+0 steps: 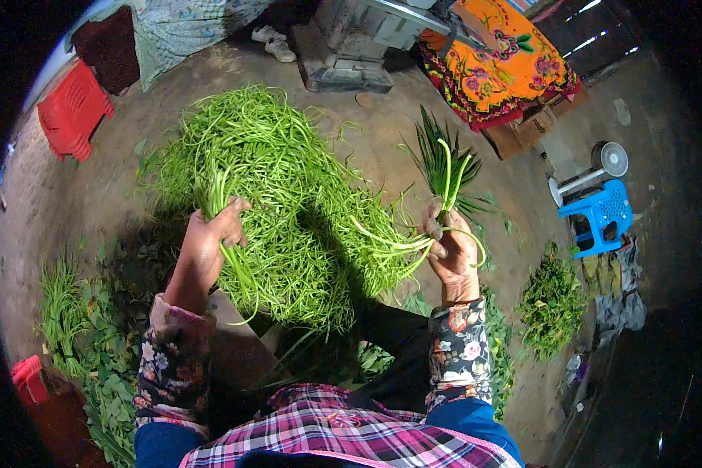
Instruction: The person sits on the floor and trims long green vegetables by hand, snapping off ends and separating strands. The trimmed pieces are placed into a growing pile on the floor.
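A large heap of thin green stems [281, 222] lies on the floor before me, between and beyond my hands. My left hand [219, 225] is closed around a bundle of green stems [213, 190] at the heap's left side. To the right of the heap, my right hand [449, 240] pinches a few pale green stems [386, 241], some pointing up and some trailing left over the heap. Dark green pointed leaves [436, 158] fan out just beyond my right fingers; whether that hand holds them too, I cannot tell.
Bundled stems [61, 316] and broad leaves [114, 380] lie at lower left. A red plastic stool [73, 111] stands upper left, a blue plastic stool [599, 216] at right. Near it are a leafy pile [553, 304] and a white fan-like object [613, 159]. An orange floral cloth [503, 64] covers a wooden piece.
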Demonstrator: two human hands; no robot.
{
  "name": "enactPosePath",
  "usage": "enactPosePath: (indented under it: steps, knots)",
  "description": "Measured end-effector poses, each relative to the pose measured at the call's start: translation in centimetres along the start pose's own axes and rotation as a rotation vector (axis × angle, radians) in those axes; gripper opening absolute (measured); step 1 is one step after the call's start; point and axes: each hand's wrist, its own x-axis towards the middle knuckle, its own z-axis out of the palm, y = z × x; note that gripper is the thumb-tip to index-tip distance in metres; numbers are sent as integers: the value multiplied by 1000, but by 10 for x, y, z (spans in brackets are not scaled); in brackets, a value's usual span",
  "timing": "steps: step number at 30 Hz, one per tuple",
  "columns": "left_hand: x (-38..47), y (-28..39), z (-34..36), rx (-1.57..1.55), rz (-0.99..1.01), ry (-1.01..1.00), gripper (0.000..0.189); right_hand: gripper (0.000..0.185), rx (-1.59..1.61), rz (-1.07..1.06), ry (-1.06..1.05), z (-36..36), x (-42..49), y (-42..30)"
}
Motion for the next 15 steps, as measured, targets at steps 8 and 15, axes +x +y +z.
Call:
enactPosePath:
  steps: [8, 15]
  knots:
    - [-1, 0, 2, -11, 1, -17, 17, 43, -132, 31, 33, 9, -6, -1]
    - [-3, -4, -5, -4, -5, -41, 18, 47, -234, 40, 86, 3, -9, 5]
